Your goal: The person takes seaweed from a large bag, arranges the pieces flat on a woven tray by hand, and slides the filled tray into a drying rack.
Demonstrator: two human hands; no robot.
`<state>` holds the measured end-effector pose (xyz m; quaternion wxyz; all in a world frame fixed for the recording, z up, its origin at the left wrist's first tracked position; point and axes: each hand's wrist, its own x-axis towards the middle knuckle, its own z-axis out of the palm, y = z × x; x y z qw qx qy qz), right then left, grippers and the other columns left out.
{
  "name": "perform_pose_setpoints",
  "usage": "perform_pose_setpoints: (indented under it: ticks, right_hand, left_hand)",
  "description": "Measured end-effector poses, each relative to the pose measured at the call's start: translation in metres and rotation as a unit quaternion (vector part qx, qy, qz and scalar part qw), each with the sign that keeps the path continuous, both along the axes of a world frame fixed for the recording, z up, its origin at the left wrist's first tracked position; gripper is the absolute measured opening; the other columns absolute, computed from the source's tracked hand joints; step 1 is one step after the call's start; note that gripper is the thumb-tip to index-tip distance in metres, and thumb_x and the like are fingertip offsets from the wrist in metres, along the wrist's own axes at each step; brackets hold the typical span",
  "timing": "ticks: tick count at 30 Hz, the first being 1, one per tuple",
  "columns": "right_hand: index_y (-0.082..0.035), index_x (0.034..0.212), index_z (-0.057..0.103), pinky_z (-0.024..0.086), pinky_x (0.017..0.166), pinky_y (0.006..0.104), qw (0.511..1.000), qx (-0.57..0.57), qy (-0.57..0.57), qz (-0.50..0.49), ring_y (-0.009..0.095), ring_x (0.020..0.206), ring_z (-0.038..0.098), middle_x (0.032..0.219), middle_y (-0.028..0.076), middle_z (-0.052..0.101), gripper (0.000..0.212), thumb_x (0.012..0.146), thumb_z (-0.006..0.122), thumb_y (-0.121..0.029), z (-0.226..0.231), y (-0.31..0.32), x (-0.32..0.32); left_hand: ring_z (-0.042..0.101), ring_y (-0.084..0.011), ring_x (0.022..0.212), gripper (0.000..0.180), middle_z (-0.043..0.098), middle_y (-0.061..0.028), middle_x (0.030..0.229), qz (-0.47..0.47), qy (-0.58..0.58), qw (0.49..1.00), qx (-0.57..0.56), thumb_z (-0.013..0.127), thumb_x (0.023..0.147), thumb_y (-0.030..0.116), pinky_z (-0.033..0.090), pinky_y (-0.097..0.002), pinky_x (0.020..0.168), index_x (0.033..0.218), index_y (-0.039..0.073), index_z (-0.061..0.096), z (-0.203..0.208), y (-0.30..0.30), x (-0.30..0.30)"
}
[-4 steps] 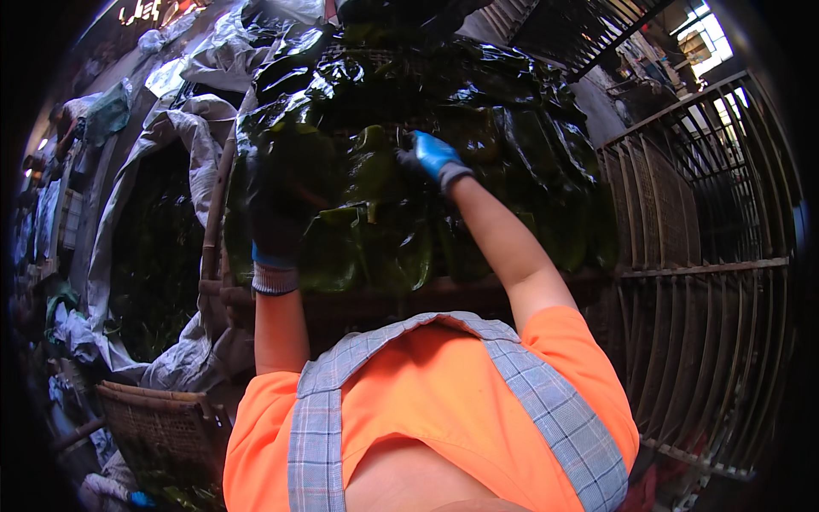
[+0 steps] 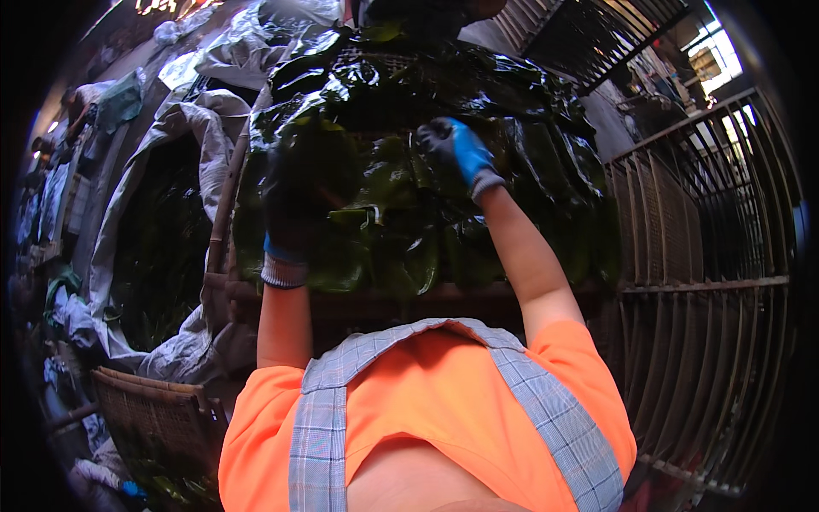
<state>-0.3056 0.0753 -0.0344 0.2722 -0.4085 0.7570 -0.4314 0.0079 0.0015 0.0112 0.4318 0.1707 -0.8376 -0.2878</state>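
Observation:
Wet, glossy dark green leaf-like sheets (image 2: pixel 388 175) overlap across a broad flat surface in front of me; they look like kelp. My left hand (image 2: pixel 288 224), in a dark glove with a blue back, is at the near left. It appears closed on a rounded green sheet (image 2: pixel 320 162), blurred by motion; the fingers are lost in shadow. Over the middle of the layer, my right hand (image 2: pixel 461 152) wears a blue glove with dark fingers. Its fingers curl inward near the sheets, and whatever lies between them cannot be made out.
To the left, a container lined with pale plastic sheeting (image 2: pixel 109 230) holds dark green matter. Slatted wooden racks (image 2: pixel 708 282) stand at the right. A woven bamboo tray (image 2: pixel 158 410) leans at the lower left. Dark shapes, possibly another person, show at the top.
My right hand has shifted right and slightly away, its fingers turning leftward. The left hand and its green sheet have moved a little to the right.

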Motion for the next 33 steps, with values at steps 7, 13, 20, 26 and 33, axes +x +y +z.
perform_pose_setpoints:
  ticks: [7,13,20,26,33]
  right_hand:
    - [-0.002,0.11,0.061,0.048,0.083,0.0252,0.84,-0.15,-0.475,0.214,0.009,0.089,0.059,0.103,0.002,0.064,0.026,0.091,0.056,-0.018,0.071,0.023,0.091]
    - [-0.001,0.096,0.064,0.049,0.072,0.0217,0.974,-0.155,-0.164,0.003,0.007,0.076,0.057,0.084,0.002,0.065,0.015,0.082,0.067,-0.005,0.106,0.05,0.093]
    - [-0.001,0.11,0.059,0.048,0.084,0.0279,0.952,-0.291,0.089,0.041,0.014,0.091,0.059,0.099,0.007,0.065,0.038,0.077,0.072,-0.013,0.085,0.054,0.112]
    - [0.0,0.131,0.042,0.044,0.093,0.0297,0.956,-0.259,-0.131,-0.04,0.015,0.105,0.054,0.117,0.009,0.059,0.056,0.082,0.068,-0.01,0.077,0.061,0.136]
    - [-0.001,0.134,0.039,0.046,0.089,0.0305,0.956,-0.272,0.048,-0.098,0.018,0.102,0.058,0.118,0.011,0.058,0.055,0.085,0.061,-0.011,0.072,0.062,0.168]
  left_hand:
    - [0.063,-0.0227,0.091,0.036,0.063,-0.0145,0.104,-0.046,0.125,0.986,0.096,0.062,0.077,-0.001,0.052,-0.0326,0.082,0.113,-0.001,0.057,0.011,0.022,-0.035]
    - [0.061,-0.0175,0.084,0.021,0.063,-0.0083,0.096,0.02,0.057,0.998,-0.01,0.049,0.093,0.013,0.05,-0.0292,0.08,0.109,0.001,0.057,0.0,0.027,-0.041]
    - [0.06,-0.0165,0.085,0.029,0.06,-0.007,0.104,-0.127,0.162,0.942,0.265,0.042,0.097,0.016,0.051,-0.0291,0.08,0.123,0.002,0.046,-0.007,0.05,-0.046]
    - [0.059,-0.0219,0.102,0.043,0.06,-0.0114,0.112,-0.076,0.118,0.975,0.173,0.057,0.086,0.012,0.049,-0.0314,0.085,0.126,0.0,0.046,0.028,0.081,-0.052]
    - [0.057,-0.0195,0.105,0.037,0.056,-0.0114,0.119,-0.158,0.225,0.893,0.356,0.049,0.093,0.015,0.046,-0.0303,0.09,0.127,0.0,0.044,0.0,0.087,-0.064]
